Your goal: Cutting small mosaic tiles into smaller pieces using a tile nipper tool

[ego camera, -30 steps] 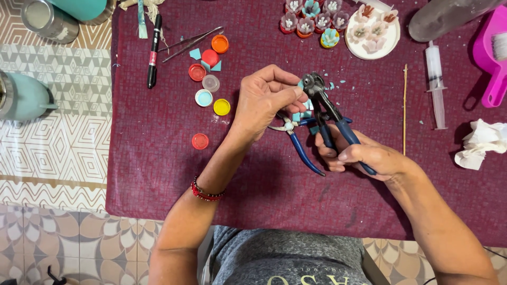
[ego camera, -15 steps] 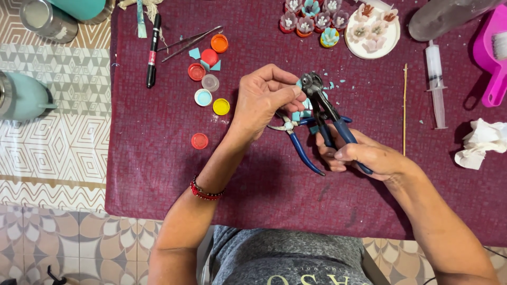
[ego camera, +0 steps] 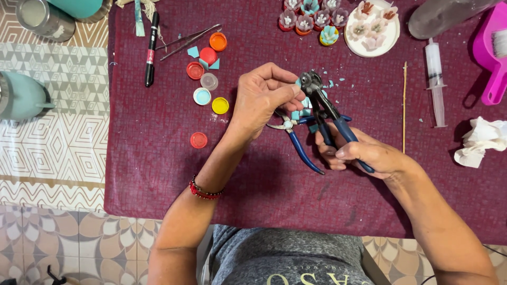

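The right hand (ego camera: 364, 153) gripped blue-handled nippers (ego camera: 323, 108), their long axis pointing away from it. The left hand (ego camera: 262, 97) pinched a small piece just beside the jaws.

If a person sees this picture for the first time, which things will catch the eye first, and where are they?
In the middle, the right hand grips blue-handled pliers, while the left hand holds a small piece at their head, above a dark red cloth. Left of the hands lie coloured bottle caps. At the top edge stands a white plate with small flower shapes, and a pink scoop lies at the far right.
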